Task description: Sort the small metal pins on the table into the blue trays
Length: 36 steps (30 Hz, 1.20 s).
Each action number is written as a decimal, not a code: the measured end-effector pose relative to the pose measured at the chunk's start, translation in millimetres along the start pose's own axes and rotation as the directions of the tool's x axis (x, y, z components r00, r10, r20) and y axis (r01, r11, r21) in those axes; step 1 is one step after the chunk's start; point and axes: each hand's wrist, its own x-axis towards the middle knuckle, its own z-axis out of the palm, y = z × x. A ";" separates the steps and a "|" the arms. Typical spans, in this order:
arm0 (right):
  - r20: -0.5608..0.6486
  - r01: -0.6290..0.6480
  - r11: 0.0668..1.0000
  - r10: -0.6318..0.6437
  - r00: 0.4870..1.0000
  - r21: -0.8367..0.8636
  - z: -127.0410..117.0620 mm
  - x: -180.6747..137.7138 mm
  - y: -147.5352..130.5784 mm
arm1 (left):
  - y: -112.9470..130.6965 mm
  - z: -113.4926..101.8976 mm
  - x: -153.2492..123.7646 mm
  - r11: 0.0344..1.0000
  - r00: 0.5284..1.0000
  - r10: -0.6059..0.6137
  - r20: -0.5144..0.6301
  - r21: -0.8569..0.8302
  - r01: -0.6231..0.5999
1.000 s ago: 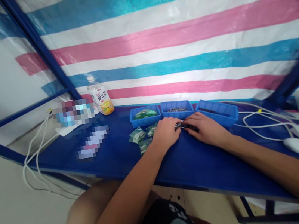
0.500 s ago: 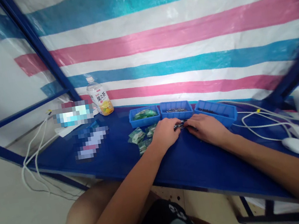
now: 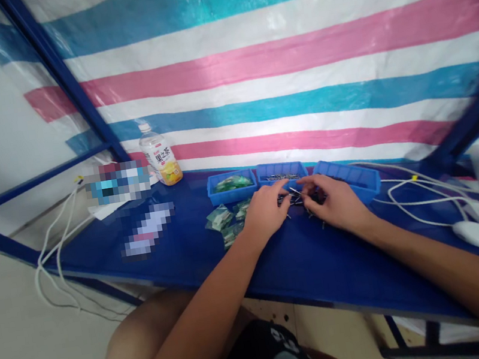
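Note:
My left hand [image 3: 266, 210] and my right hand [image 3: 333, 202] meet on the blue table [image 3: 298, 261], fingers curled and pinched around small thin metal parts [image 3: 295, 195] between them. A few dark pieces lie on the table under the right hand. Just behind the hands stand three blue trays: the left tray [image 3: 231, 186] holds green packets, the middle tray [image 3: 280, 170] small metal pieces, the right tray [image 3: 350, 177] dark pieces. Loose green packets [image 3: 226, 217] lie left of my left hand.
A drink bottle [image 3: 160, 160] stands at the back left beside blurred items. White cables [image 3: 56, 245] hang off the left edge. More cables and a white mouse [image 3: 478, 234] lie at the right. A striped tarp hangs behind; blue frame bars flank the table.
Both hands have lifted slightly and moved a little toward the trays. The right hand's fingers have risen off the table, showing thin metal pieces between the two hands.

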 end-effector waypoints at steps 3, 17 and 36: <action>0.010 -0.072 0.993 0.072 0.997 0.096 -1.6 -2.2 -3.3 | 2.7 -0.9 1.3 0.998 0.999 0.034 -0.012 -0.062 -0.034; 0.037 -0.069 0.991 0.065 0.997 0.114 -6.7 -3.9 -6.8 | 12.2 -7.5 -0.2 0.966 0.999 -0.006 -0.038 -0.258 -0.004; 0.070 -0.061 0.979 0.048 0.996 0.196 -5.5 -5.2 -4.9 | 8.0 -3.0 1.9 0.874 0.996 -0.071 -0.056 -0.484 0.035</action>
